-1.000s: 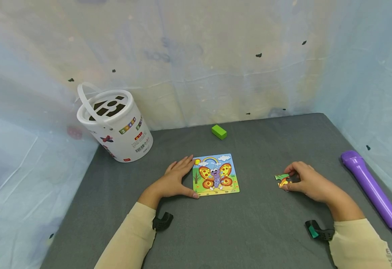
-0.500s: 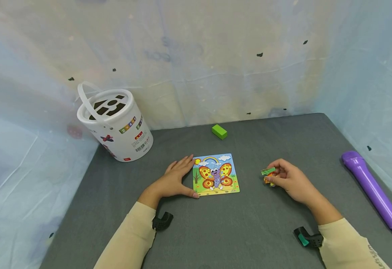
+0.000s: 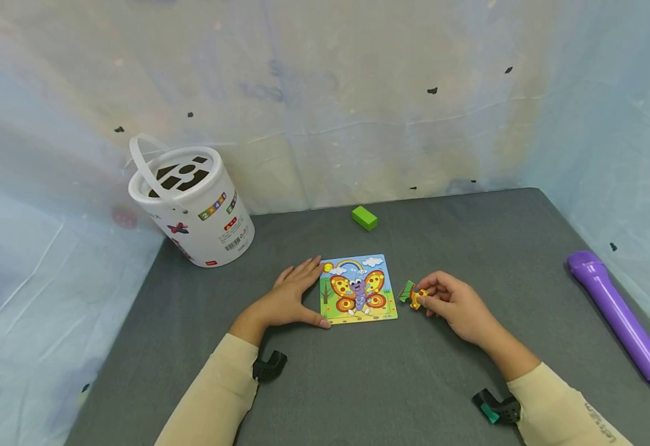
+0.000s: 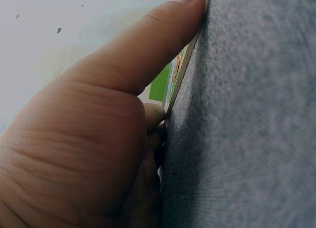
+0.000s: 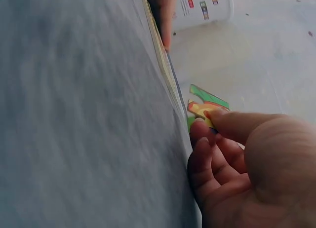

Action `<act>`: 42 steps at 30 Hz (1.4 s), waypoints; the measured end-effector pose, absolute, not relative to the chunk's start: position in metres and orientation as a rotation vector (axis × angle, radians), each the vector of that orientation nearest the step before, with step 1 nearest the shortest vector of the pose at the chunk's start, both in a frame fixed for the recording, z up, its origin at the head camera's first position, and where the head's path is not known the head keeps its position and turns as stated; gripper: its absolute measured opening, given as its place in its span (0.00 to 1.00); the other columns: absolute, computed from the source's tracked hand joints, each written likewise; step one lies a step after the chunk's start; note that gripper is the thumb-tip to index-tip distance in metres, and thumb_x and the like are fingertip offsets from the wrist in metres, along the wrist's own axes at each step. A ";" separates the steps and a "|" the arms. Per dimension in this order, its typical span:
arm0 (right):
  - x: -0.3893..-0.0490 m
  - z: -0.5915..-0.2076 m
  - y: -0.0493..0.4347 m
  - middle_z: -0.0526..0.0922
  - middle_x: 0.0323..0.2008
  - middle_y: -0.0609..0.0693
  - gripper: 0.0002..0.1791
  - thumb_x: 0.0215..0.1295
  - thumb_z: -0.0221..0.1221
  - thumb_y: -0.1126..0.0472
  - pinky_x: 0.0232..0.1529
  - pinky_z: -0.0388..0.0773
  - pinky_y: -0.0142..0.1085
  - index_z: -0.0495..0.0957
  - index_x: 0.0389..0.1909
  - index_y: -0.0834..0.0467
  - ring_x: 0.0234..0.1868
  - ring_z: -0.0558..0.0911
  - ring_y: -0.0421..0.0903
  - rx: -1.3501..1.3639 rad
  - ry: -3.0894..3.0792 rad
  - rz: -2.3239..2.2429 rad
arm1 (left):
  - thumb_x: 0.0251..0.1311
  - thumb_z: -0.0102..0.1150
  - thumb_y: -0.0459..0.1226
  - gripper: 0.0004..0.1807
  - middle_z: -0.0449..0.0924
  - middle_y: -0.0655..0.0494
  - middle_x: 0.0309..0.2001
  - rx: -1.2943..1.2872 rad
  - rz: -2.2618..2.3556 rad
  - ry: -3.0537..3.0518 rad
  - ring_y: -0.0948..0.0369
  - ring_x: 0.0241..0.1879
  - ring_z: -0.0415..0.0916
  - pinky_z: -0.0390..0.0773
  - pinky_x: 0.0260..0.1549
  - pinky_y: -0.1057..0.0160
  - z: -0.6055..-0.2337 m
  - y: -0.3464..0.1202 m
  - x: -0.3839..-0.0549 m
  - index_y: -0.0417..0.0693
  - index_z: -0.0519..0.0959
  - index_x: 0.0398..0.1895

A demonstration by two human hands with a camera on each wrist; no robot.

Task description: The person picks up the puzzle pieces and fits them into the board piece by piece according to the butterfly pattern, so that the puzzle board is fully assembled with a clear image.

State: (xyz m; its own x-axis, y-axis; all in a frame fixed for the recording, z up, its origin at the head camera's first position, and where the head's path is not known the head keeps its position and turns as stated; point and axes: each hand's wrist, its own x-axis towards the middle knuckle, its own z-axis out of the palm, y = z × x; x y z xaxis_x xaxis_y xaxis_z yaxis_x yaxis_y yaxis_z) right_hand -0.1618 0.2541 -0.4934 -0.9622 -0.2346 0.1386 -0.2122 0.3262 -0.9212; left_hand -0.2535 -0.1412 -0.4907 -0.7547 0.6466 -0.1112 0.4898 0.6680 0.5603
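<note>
A square butterfly picture puzzle board (image 3: pixel 358 290) lies flat on the grey table. My left hand (image 3: pixel 287 298) rests at the board's left side with its fingers spread and fairly straight, the thumb at the near left corner and the fingertips at the far left corner. In the left wrist view the thumb (image 4: pixel 148 45) touches the board's edge. Just right of the board, my right hand (image 3: pixel 457 308) pinches a small puzzle piece (image 3: pixel 407 291) between thumb and fingers. Green, yellow and orange show on the piece (image 5: pixel 210 97), which is raised off the table in the right wrist view.
A white bucket (image 3: pixel 213 229) with a shape-slotted lid and a raised handle stands at the back left. Beyond the board lies a green block (image 3: pixel 364 218). A purple microphone-shaped tube (image 3: pixel 620 319) runs along the right edge of the table (image 3: pixel 358 390).
My right hand has moved left with the puzzle piece, from well right of the board to close beside it, and the piece has turned. The left hand and board have stayed put.
</note>
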 end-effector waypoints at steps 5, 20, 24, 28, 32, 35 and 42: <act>-0.163 -0.498 0.241 0.87 0.41 0.54 0.10 0.79 0.64 0.69 0.36 0.85 0.39 0.85 0.56 0.63 0.35 0.86 0.50 -0.509 2.559 -1.779 | 0.49 0.81 0.68 0.73 0.37 0.59 0.89 0.904 0.734 2.588 0.57 0.86 0.32 0.30 0.79 0.42 -0.491 -0.142 -0.254 0.53 0.49 0.91; -0.177 -0.495 0.193 0.86 0.41 0.56 0.10 0.77 0.65 0.72 0.40 0.88 0.41 0.83 0.55 0.67 0.39 0.89 0.52 -0.558 2.435 -1.879 | 0.49 0.81 0.68 0.73 0.38 0.58 0.89 0.904 0.746 2.585 0.57 0.86 0.32 0.30 0.80 0.42 -0.490 -0.140 -0.252 0.53 0.48 0.91; -0.187 -0.492 0.175 0.86 0.41 0.54 0.10 0.76 0.66 0.71 0.40 0.88 0.40 0.83 0.54 0.65 0.39 0.89 0.52 -0.544 2.411 -1.900 | 0.49 0.81 0.67 0.73 0.38 0.57 0.89 0.905 0.743 2.593 0.56 0.86 0.33 0.31 0.80 0.42 -0.491 -0.140 -0.252 0.52 0.48 0.91; -0.198 -0.490 0.157 0.86 0.40 0.51 0.10 0.77 0.66 0.70 0.40 0.87 0.39 0.83 0.55 0.63 0.40 0.88 0.49 -0.558 2.455 -1.860 | 0.50 0.81 0.68 0.73 0.39 0.57 0.89 0.915 0.741 2.598 0.56 0.86 0.33 0.31 0.80 0.42 -0.490 -0.140 -0.253 0.52 0.48 0.91; -0.207 -0.488 0.143 0.87 0.38 0.45 0.10 0.76 0.68 0.67 0.36 0.84 0.39 0.86 0.55 0.60 0.36 0.86 0.43 -0.608 2.652 -1.697 | 0.50 0.81 0.67 0.73 0.39 0.56 0.89 0.921 0.746 2.596 0.56 0.86 0.33 0.31 0.80 0.42 -0.490 -0.140 -0.253 0.51 0.48 0.91; -0.212 -0.488 0.134 0.89 0.38 0.44 0.09 0.77 0.68 0.66 0.37 0.84 0.41 0.88 0.53 0.58 0.36 0.86 0.41 -0.606 2.714 -1.632 | 0.51 0.81 0.67 0.73 0.39 0.56 0.89 0.924 0.749 2.597 0.55 0.86 0.33 0.31 0.80 0.42 -0.490 -0.141 -0.253 0.51 0.48 0.91; -0.219 -0.490 0.123 0.88 0.41 0.44 0.09 0.77 0.68 0.65 0.46 0.84 0.44 0.87 0.53 0.57 0.42 0.86 0.41 -0.538 2.725 -1.545 | 0.51 0.81 0.67 0.73 0.39 0.56 0.89 0.924 0.755 2.598 0.56 0.86 0.34 0.31 0.80 0.42 -0.491 -0.141 -0.253 0.51 0.49 0.91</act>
